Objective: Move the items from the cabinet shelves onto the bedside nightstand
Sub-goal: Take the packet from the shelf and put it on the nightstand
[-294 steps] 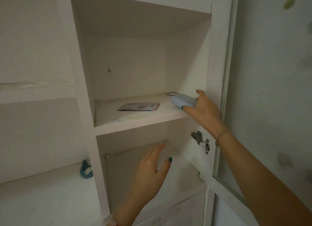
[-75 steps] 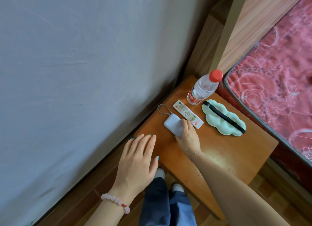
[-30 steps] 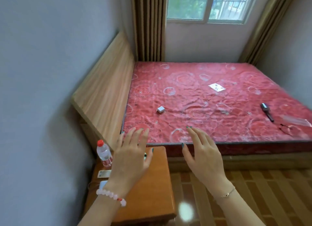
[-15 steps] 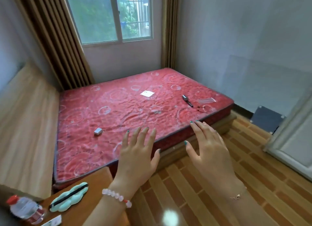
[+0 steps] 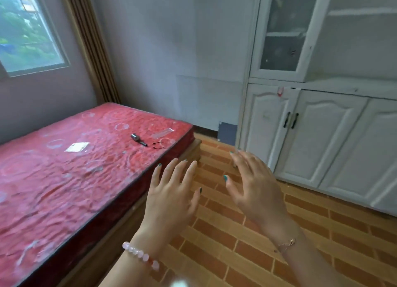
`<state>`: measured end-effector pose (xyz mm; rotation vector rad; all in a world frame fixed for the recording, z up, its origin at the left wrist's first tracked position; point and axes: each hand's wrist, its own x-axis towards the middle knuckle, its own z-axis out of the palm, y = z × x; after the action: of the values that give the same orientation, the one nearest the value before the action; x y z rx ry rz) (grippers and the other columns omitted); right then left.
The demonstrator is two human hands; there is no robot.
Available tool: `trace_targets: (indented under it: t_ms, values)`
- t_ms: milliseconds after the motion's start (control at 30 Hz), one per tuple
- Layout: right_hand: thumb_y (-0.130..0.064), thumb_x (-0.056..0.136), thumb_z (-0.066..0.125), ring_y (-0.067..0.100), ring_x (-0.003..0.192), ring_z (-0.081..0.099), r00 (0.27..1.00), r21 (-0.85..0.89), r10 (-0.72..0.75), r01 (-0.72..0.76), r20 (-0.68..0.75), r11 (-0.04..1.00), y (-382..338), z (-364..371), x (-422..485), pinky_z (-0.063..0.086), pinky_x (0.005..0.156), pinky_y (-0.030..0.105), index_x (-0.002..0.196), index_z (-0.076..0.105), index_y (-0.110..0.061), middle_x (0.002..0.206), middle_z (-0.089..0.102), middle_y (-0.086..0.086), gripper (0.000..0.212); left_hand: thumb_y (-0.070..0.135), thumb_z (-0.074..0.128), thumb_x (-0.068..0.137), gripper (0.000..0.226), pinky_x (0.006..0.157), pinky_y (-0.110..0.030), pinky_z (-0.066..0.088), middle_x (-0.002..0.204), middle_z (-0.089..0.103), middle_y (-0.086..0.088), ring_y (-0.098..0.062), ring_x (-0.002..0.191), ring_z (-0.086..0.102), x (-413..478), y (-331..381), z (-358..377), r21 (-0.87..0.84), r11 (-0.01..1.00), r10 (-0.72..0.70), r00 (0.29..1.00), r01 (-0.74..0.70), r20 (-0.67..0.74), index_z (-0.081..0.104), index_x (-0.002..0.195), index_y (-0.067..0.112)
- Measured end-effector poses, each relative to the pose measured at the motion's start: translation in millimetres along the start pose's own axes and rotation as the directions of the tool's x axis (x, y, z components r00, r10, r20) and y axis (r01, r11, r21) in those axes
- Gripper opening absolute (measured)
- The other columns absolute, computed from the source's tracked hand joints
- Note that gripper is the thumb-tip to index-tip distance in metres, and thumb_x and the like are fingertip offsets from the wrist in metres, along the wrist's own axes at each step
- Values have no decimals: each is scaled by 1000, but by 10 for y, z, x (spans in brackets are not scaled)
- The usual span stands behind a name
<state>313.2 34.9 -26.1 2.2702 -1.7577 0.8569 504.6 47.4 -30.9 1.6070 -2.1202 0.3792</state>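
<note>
Since the frame half a second back, our view has swung right: the nightstand has slid out of the picture, and the white cabinet (image 5: 322,136) now fills the right side.

From the left, the window (image 5: 28,29) and curtain (image 5: 90,46) stand behind the red bed (image 5: 64,179). On the bed a white packet (image 5: 77,147), a small metal tool (image 5: 137,139) and a black loop (image 5: 159,145) lie loose near the foot. We judge that none of these is part of our job, so picking them up in passing would be a mistake.

Our left hand (image 5: 169,203) hangs over the bed's edge with its fingers spread and straight, holding nothing. Our right hand (image 5: 255,190) floats just beside it over the tiled floor (image 5: 236,239), fingers likewise apart and empty. Both are well short of the cabinet.

What we want is whatever is left on the shelves. The upper glass door (image 5: 281,29) is murky and we cannot tell what is behind it. The open shelf (image 5: 361,12) further right is too blurred to read.

We see three risks:
- **The bed's corner:** the picture is smeared by our turning, so if we hurry we could clip it with a leg.
- **A blind reach:** we might miss a thin, flat item or knock something off a shelf edge.
- **The glass door:** if it stands ajar, it could catch our right wrist.
</note>
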Motion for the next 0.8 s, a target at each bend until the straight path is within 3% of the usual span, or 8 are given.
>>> trace_targets:
  t_ms: [167,400,567,800]
  values:
    - [-46,89,29,21,127,44,976,-106,204,-211,-80,972,774,-362,-109,35,105,37,133,45,-16,134,50,4,56,43,40,85,54,103,-52,39,126,60,-4,-27,125,50,645,686,297,-105,970,220,976,-219,-3,55,130,16]
    - [-45,89,31,21,126,45,886,-270,430,-463,-173,844,1818,-736,-361,36,106,37,132,47,-13,133,52,5,56,44,37,88,55,103,-50,37,127,59,-5,-28,124,51,1438,1716,838,-224,863,460,888,-452,-20,52,132,14]
    - [-43,89,31,22,124,47,821,-360,519,-571,-239,738,2500,-952,-293,37,105,36,131,49,-13,131,53,5,54,42,37,89,54,101,-51,39,124,61,-7,-30,121,52,2056,2431,1240,-310,760,577,812,-572,-83,55,129,12]
    - [-44,89,32,21,122,48,777,-402,532,-629,-336,665,3441,-1242,223,44,99,42,129,51,-17,130,54,3,52,42,35,89,54,98,-53,42,121,62,-9,-32,118,55,2994,3291,1590,-378,653,649,742,-656,-167,56,127,10]
